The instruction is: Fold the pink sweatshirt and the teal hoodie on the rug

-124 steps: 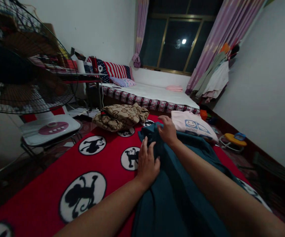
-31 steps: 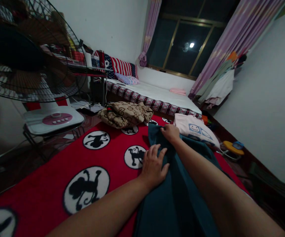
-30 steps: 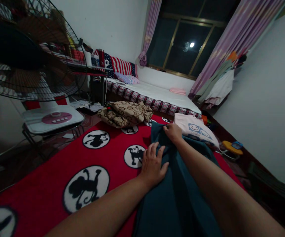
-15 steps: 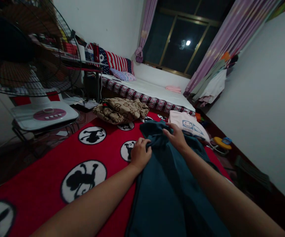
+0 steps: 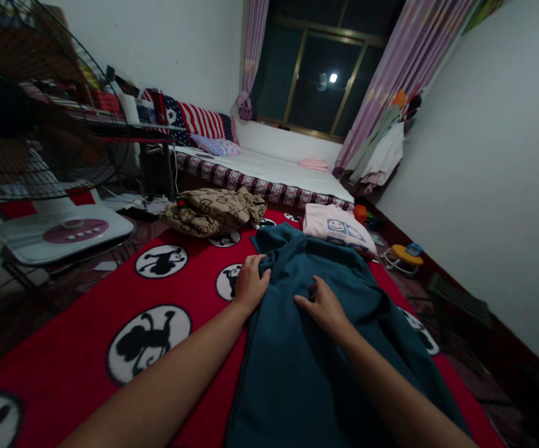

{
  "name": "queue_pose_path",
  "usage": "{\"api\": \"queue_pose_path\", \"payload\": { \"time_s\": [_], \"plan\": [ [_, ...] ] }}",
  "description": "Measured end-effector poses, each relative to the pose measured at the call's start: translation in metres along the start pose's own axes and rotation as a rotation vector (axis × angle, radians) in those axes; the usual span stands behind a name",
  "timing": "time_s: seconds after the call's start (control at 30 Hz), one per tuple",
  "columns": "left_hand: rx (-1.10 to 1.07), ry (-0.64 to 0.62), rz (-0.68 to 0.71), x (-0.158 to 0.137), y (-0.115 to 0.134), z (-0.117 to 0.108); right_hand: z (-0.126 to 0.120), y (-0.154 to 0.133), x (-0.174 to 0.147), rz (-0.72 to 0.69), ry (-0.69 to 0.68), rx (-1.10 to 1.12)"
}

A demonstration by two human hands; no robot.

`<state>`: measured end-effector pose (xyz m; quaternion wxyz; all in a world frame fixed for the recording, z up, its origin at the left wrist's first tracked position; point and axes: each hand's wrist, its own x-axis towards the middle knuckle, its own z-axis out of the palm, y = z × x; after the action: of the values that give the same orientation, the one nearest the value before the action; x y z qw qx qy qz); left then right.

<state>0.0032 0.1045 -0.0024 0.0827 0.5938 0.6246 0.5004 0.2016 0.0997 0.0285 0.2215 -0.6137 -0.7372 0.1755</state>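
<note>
A dark teal garment (image 5: 292, 348) lies spread over a red blanket (image 5: 83, 336) with black monkey figures in white circles. My left hand (image 5: 251, 283) is at the garment's left edge, its fingers curled round a gathered fold near the far end. Over the middle of the cloth is my right hand (image 5: 323, 305), thumb and forefinger apart with nothing seen between them. Whether its other fingertips touch the fabric is hard to tell. The garment's near end runs out of view at the bottom, partly behind my right forearm.
A bundled brown patterned cloth (image 5: 213, 211) and a folded pale pink garment (image 5: 337, 225) lie at the blanket's far end. At left stands a fan (image 5: 59, 211). A bed (image 5: 269, 165) is beneath the window. A yellow stool (image 5: 407, 255) stands on the floor to the right.
My right hand has drawn back toward me from the garment's far end and let its cloth go. The far part now lies flatter and wider. My left hand stays at the left edge.
</note>
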Motion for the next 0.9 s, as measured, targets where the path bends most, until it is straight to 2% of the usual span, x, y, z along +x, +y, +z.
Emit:
{"api": "queue_pose_path", "payload": {
  "time_s": [0.1,0.27,0.37,0.43,0.5,0.6,0.67,0.8,0.9],
  "plan": [
    [-0.001,-0.002,0.008,0.001,-0.003,0.001,-0.002,-0.002,0.002,0.022,-0.001,-0.014],
    [0.024,-0.024,0.039,0.001,-0.004,0.001,-0.011,0.001,0.006,0.020,-0.123,0.100],
    [0.089,-0.002,0.087,-0.001,0.001,-0.001,-0.013,0.011,0.002,0.008,-0.025,0.125],
    [0.145,0.012,0.120,-0.002,0.007,-0.003,-0.013,0.017,-0.001,0.051,0.092,0.128],
    [0.204,0.012,0.142,-0.004,0.014,-0.006,-0.013,0.021,-0.003,0.125,0.106,0.192],
    [0.280,-0.008,0.147,-0.007,0.023,-0.010,-0.013,0.017,-0.007,0.259,-0.023,0.404],
    [0.306,-0.072,0.116,-0.010,0.026,-0.012,-0.015,0.011,-0.011,0.323,-0.101,0.564],
    [0.357,-0.255,-0.002,-0.012,0.026,-0.014,-0.026,-0.006,-0.026,0.225,-0.288,0.765],
    [0.235,-0.305,-0.032,-0.006,0.025,-0.016,-0.034,-0.015,-0.051,0.126,-0.427,0.699]
  ]
}}
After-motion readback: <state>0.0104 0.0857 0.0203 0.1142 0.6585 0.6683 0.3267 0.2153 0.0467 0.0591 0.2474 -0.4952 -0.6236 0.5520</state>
